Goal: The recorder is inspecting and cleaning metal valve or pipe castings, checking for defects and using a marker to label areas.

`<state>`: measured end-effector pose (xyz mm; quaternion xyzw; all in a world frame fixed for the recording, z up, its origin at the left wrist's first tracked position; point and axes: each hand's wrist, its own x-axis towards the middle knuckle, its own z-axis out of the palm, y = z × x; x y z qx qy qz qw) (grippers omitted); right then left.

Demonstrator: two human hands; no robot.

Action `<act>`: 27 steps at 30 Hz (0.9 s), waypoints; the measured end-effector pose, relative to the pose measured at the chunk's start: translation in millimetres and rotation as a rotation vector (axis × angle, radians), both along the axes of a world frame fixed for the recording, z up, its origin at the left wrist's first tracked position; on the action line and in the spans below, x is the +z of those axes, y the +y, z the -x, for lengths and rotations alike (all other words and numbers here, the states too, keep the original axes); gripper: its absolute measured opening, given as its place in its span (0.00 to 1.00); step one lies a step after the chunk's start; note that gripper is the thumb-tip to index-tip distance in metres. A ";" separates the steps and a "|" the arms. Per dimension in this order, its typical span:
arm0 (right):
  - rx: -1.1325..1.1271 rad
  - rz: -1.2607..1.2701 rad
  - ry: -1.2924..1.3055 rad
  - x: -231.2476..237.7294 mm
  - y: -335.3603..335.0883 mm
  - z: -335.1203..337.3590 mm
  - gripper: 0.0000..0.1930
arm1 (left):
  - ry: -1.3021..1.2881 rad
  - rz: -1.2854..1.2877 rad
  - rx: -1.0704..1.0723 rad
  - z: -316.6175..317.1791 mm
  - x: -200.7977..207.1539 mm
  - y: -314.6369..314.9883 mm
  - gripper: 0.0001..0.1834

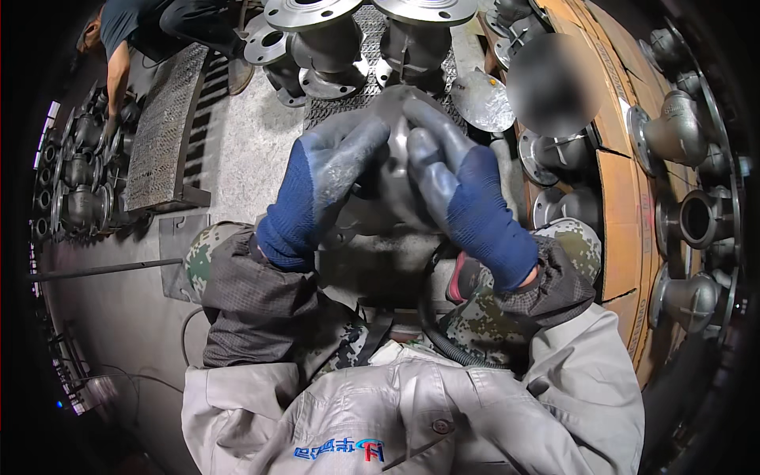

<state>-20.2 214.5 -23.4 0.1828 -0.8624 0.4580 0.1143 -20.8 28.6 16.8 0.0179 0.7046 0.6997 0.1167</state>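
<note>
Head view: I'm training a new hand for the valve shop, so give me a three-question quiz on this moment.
1. True or false: both hands, left hand and right hand, wear blue gloves with grey palms.
2. What do the hands grip? A) grey metal casting B) hose C) grating
3. What stands on the grating side beyond the hands?

Key: 1 true; 2 A; 3 flanged valve bodies.
</note>
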 end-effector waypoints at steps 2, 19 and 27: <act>0.016 0.147 -0.221 -4.5 10.5 0.3 0.27 | 0.043 -0.087 0.035 3.9 -9.6 -17.1 0.19; -0.272 -0.058 -0.006 -68.3 81.0 40.4 0.14 | -0.504 -0.553 0.157 1.2 -136.1 -42.7 0.32; -0.294 0.956 -0.609 -108.2 50.4 39.8 0.13 | 0.410 0.475 0.187 -33.2 -83.3 -81.9 0.28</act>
